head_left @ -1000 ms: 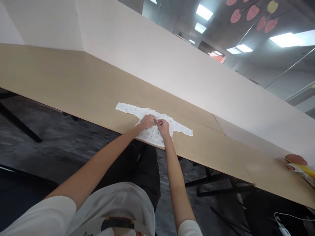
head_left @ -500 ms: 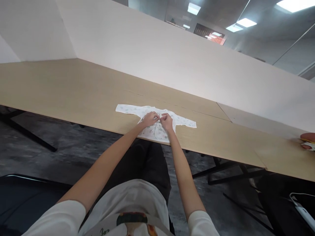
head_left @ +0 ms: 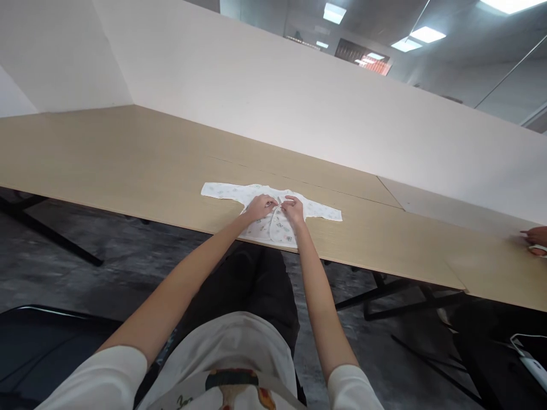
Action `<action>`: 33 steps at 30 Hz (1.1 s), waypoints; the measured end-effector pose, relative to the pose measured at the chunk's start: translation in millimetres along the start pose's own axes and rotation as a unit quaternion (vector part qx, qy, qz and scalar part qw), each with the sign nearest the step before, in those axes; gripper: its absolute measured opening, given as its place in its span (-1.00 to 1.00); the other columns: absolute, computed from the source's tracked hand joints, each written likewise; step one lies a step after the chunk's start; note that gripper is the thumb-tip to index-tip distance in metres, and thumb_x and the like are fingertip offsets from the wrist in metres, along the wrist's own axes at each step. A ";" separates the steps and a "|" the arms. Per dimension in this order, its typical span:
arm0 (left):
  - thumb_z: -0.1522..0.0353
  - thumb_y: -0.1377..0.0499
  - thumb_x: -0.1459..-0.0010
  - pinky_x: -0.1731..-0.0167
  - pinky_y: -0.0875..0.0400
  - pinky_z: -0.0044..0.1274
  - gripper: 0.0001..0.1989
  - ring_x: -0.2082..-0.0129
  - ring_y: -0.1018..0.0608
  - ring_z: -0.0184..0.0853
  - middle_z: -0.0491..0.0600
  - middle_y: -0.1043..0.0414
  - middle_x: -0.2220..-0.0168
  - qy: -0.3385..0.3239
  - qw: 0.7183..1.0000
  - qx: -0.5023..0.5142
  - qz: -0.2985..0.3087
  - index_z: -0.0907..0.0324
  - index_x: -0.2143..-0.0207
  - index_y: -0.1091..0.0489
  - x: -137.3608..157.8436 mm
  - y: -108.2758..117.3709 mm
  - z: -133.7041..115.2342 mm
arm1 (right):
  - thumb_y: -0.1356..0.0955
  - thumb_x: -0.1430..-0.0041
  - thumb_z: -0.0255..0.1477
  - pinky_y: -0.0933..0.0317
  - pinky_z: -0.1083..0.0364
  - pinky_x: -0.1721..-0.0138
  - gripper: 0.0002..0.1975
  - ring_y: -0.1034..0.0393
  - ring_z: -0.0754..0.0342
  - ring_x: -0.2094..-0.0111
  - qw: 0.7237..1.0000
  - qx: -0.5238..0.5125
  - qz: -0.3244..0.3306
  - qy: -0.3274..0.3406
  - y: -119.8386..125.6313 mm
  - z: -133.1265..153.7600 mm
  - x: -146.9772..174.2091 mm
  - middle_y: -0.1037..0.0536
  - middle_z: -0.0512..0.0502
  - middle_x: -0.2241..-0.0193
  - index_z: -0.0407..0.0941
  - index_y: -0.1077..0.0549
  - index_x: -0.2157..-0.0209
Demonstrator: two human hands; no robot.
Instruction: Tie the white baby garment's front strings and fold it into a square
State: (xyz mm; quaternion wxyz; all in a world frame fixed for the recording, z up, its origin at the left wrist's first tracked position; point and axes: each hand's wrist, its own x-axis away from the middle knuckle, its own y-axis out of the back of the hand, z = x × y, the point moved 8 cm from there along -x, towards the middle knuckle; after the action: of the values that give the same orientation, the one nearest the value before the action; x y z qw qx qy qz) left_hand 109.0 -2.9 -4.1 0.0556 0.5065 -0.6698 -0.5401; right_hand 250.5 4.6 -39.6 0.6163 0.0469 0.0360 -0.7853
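Observation:
A small white baby shirt [head_left: 258, 232] with a faint print lies spread on the table, both sleeves stretched out sideways and its hem near the front edge. My left hand [head_left: 260, 207] rests on its upper front, the fingers bent and pinched on the cloth close to the centre opening. Just to the right, my right hand [head_left: 293, 210] pinches the cloth on the other side of that opening. The fingertips of both hands almost meet. What exactly lies between them is too small to make out.
The long wooden table [head_left: 128, 159] runs across, backed by a white partition [head_left: 256, 85]. Another person's hand [head_left: 536, 235] is at the far right edge. A dark chair [head_left: 51, 347] stands at lower left; a white device with a cable [head_left: 534, 367] lies at lower right.
My right hand has shifted slightly to the right, while my left stays nearly in place. Both remain on the shirt front. The object at the far right edge now shows as a person's hand.

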 end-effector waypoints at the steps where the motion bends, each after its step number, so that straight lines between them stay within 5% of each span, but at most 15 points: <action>1: 0.37 -0.01 -0.19 0.07 -0.34 -0.39 -0.70 0.17 -0.54 -0.21 0.06 -0.57 0.24 -0.006 0.999 -0.037 0.003 0.18 0.24 -0.56 3.0 2.1 -5.7 | -0.34 0.21 -0.52 -0.22 0.18 0.45 -0.63 -0.29 0.21 0.56 1.000 -0.022 -0.012 -0.015 2.1 -0.2 1.0 -0.43 0.11 0.53 -0.13 -0.38 0.24; 6: 0.32 -0.03 -0.21 0.11 -0.29 -0.35 -0.73 0.26 -0.52 -0.19 0.08 -0.54 0.36 -0.017 0.989 -0.144 0.039 0.21 0.38 -0.49 25.5 5.3 -28.5 | -0.34 0.21 -0.50 -0.18 0.20 0.48 -0.63 -0.25 0.23 0.58 0.996 -0.068 -0.042 -0.038 5.7 2.6 5.8 -0.39 0.16 0.60 -0.14 -0.39 0.24; 14: 0.25 -0.07 -0.15 0.22 -0.29 -0.47 -0.72 0.36 -0.48 -0.27 -0.03 -0.50 0.47 0.008 0.997 0.007 0.080 0.18 0.49 -0.46 30.1 -4.0 -14.3 | -0.32 0.20 -0.48 -0.20 0.19 0.48 -0.65 -0.29 0.19 0.60 0.999 -0.027 -0.029 -0.004 5.9 8.6 4.9 -0.42 0.15 0.64 -0.14 -0.38 0.25; 21: 0.19 -0.08 -0.16 0.25 -0.30 -0.51 -0.67 0.39 -0.48 -0.29 -0.03 -0.51 0.48 0.008 0.995 0.056 0.085 0.19 0.44 -0.52 30.2 -4.1 -11.7 | -0.30 0.12 -0.51 -0.30 0.14 0.40 -0.77 -0.38 0.12 0.55 0.981 0.170 0.091 0.022 -8.3 14.4 49.1 -0.48 0.11 0.62 -0.10 -0.43 0.33; 26: 0.20 -0.08 -0.15 0.27 -0.29 -0.53 -0.68 0.37 -0.48 -0.32 -0.03 -0.52 0.45 0.015 0.992 0.087 0.087 0.20 0.40 -0.53 30.1 -4.6 -8.9 | -0.29 0.10 -0.56 -0.31 0.11 0.24 -0.77 -0.45 0.11 0.41 0.967 0.229 0.081 0.073 -8.1 23.3 69.4 -0.55 0.05 0.44 -0.08 -0.46 0.34; 33: 0.25 -0.07 -0.06 0.30 -0.30 -0.55 -0.72 0.36 -0.49 -0.32 -0.04 -0.54 0.42 0.039 0.988 0.115 0.098 0.20 0.40 -0.53 29.3 -10.6 1.8 | -0.31 0.11 -0.53 -0.28 0.12 0.25 -0.77 -0.39 0.11 0.44 0.965 0.236 0.074 0.083 -8.1 26.0 71.8 -0.50 0.10 0.50 -0.06 -0.42 0.32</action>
State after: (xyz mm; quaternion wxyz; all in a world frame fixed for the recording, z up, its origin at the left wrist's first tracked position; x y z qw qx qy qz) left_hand 100.4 -22.3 -27.0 0.0755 0.4618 -0.7713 -0.4314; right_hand 224.9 -65.7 -22.3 0.6392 0.2588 -0.1028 -0.7169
